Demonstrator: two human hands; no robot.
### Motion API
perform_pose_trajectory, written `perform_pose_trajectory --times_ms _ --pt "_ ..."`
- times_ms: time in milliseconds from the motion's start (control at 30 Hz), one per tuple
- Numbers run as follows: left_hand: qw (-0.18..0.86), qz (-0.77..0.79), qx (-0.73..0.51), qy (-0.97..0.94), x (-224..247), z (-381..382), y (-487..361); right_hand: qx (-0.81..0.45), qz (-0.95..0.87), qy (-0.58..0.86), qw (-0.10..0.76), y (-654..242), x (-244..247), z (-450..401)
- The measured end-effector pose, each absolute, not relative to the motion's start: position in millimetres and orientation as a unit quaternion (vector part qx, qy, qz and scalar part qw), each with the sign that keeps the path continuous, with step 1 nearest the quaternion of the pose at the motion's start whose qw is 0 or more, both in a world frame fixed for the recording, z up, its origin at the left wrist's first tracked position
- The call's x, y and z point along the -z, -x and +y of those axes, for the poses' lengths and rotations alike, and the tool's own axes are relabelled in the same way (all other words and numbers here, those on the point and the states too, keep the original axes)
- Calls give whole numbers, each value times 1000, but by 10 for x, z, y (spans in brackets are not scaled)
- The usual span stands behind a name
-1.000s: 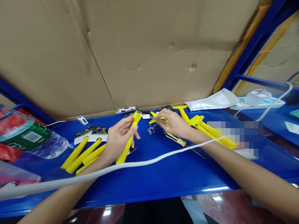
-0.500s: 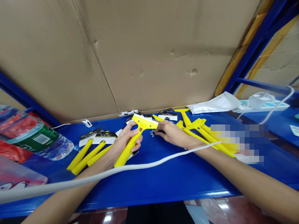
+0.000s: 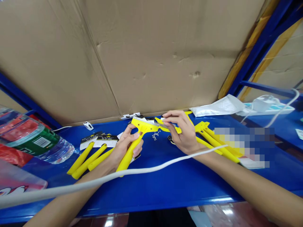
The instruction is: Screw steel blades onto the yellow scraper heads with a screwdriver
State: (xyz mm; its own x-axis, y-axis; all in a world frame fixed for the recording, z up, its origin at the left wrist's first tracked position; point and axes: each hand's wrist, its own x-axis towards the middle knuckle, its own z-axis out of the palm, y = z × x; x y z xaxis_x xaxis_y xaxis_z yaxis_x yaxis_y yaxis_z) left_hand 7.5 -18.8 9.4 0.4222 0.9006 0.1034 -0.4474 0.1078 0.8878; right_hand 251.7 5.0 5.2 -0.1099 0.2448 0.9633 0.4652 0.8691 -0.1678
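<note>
A yellow scraper with a wide flat head is in my left hand, whose fingers wrap its handle. Two small holes or screws show in the head, and a pale strip runs along its upper edge. At the head's right end hovers my right hand, thumb and fingertips drawn together; whatever is between them is too small to make out. Just below the head lies a little pile of tiny metal screws. Behind my right fingers are more yellow scraper parts and a dark round-ended piece, partly hidden.
Several yellow scrapers lie to the right, and yellow handles with black-and-white cards to the left. A water bottle stands far left. A white cable crosses in front. Cardboard backs the blue shelf.
My right hand has lifted from the screw pile and moved right and up, uncovering the screws. The scraper in my left hand has shifted slightly left and down.
</note>
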Motion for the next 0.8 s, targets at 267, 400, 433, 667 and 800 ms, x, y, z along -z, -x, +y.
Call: perform_pose_trajectory --times_ms 267,400,433,667,800 --pt "674 270 -463 -509 26 -226 -146 17 -811 243 532 -2498 60 42" --pt "678 281 -448 -510 32 -225 -155 1 -815 250 523 -2510 61 36" --pt "679 284 -445 -510 30 -225 -156 1 -818 247 519 -2511 60 33" --pt "705 282 -445 -474 33 -238 -168 -16 -820 246 517 -2488 55 11" --pt "722 282 -429 -464 74 -227 -139 -84 -807 277 515 -2471 54 16"
